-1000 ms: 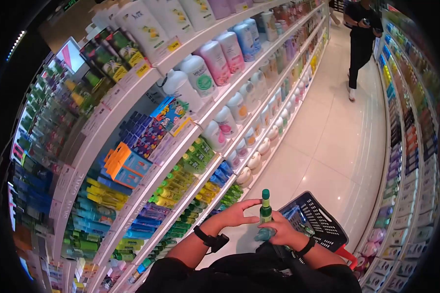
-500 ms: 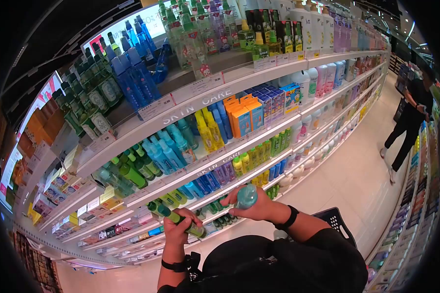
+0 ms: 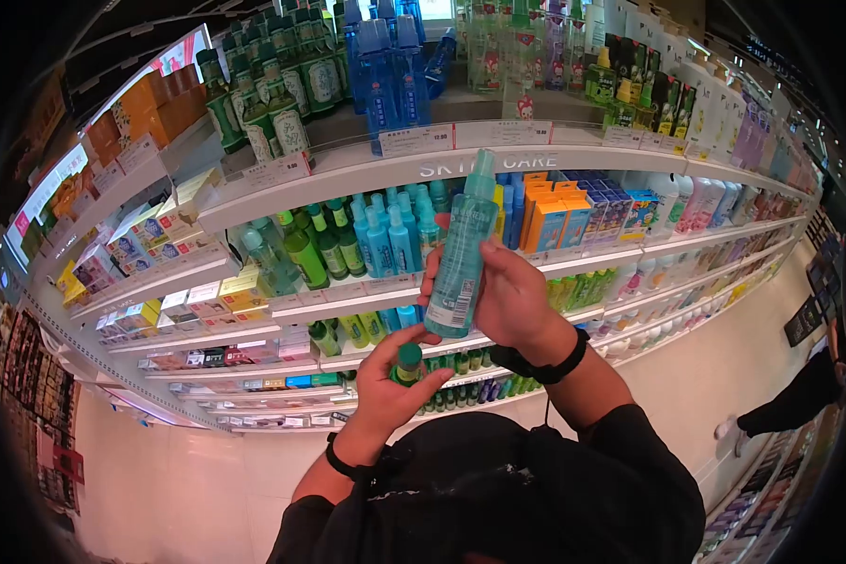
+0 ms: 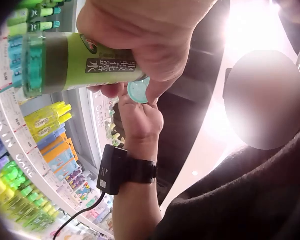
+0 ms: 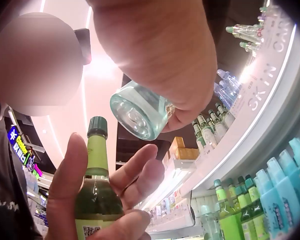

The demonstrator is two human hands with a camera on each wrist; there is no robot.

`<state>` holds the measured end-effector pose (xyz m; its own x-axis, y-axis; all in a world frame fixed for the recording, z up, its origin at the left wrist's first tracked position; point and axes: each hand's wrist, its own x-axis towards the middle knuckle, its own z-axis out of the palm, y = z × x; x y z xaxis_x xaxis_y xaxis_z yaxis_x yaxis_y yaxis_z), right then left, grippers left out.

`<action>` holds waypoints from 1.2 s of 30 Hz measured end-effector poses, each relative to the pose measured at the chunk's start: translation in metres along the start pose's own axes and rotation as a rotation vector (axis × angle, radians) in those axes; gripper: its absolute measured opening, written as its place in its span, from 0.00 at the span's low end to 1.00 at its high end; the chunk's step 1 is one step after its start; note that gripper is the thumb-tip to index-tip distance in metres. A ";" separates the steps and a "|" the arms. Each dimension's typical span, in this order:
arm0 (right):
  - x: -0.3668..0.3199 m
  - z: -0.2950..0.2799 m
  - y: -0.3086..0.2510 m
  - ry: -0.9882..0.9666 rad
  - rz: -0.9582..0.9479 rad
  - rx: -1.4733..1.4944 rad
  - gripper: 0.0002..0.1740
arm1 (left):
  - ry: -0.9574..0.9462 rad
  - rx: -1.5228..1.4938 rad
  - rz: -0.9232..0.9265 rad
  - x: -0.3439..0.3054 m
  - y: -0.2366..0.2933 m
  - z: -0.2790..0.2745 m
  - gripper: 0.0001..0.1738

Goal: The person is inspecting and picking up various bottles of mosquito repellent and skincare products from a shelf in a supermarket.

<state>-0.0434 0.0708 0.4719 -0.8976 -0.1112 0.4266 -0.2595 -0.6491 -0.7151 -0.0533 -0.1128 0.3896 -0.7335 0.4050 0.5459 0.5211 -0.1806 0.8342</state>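
In the head view my right hand grips a translucent teal spray bottle, raised in front of the shelves with its printed back label and barcode toward me. The bottle's round base shows in the right wrist view. My left hand, lower and to the left, holds a green glass bottle with a dark green screw cap. Its fingers and thumb curl round the body. In the left wrist view, the green bottle's label bears Chinese characters.
Shelves marked SKIN CARE curve across the front, stocked with green bottles, light blue spray bottles and orange boxes. Blue pump bottles stand on top. Another person is in the aisle at right.
My left hand has taken the green bottle, which stood at my right hand before. The right hand has lifted the teal spray bottle upright. My view has turned left; the shopping basket has left it.
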 end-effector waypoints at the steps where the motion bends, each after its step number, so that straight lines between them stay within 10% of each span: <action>1: 0.000 0.003 -0.003 -0.011 0.003 -0.002 0.29 | 0.040 -0.008 0.053 0.002 -0.003 0.005 0.35; 12: -0.017 0.022 0.004 0.130 -0.189 -0.497 0.30 | 0.054 -0.046 0.108 0.003 0.010 0.026 0.35; 19: -0.031 0.030 0.008 0.025 -0.052 -0.192 0.34 | 0.026 -0.263 -0.024 -0.012 0.016 0.017 0.32; 22: -0.040 0.025 0.014 -0.073 0.026 -0.161 0.20 | 0.041 -0.342 -0.129 -0.024 0.024 0.013 0.33; 25: -0.048 0.018 0.016 -0.089 0.032 -0.324 0.34 | 0.016 -0.358 -0.177 -0.032 0.026 0.004 0.35; 36: -0.076 0.025 0.005 0.099 -0.198 -0.482 0.34 | -0.101 -0.260 -0.127 -0.067 0.012 -0.011 0.36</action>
<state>0.0323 0.0571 0.4496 -0.8380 0.0657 0.5417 -0.5411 -0.2278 -0.8095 -0.0031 -0.1523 0.3644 -0.7319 0.5237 0.4360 0.2887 -0.3412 0.8946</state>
